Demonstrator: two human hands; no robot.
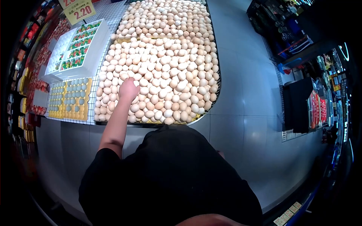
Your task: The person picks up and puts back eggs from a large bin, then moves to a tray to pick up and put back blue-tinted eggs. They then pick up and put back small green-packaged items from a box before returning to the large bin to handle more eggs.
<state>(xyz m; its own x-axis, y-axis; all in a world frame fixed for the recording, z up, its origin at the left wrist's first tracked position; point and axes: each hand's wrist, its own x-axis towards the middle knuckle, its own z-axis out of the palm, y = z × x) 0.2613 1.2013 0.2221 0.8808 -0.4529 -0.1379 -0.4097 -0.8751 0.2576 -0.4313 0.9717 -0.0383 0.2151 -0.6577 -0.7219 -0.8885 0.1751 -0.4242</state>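
Note:
My left hand [129, 89] reaches down onto the left part of a wide heap of light-brown eggs [166, 75]. Its fingers are curled in and look closed around an egg [137, 83], which shows pale at the hand's right side; the fingertips are mostly hidden. More eggs lie against the hand on all sides. Of my right hand only a small patch of skin [221, 153] shows beside my black shirt, and its fingers cannot be made out.
Yellow trays of pale bluish eggs [77, 98] sit on a white wire grid, left of the heap. Behind them stands a white foam box [85, 51] with green-and-red packs, under a yellow price sign [81, 13]. Grey tile floor [241, 90] runs along the right; a dark display stand [299, 105] stands beyond.

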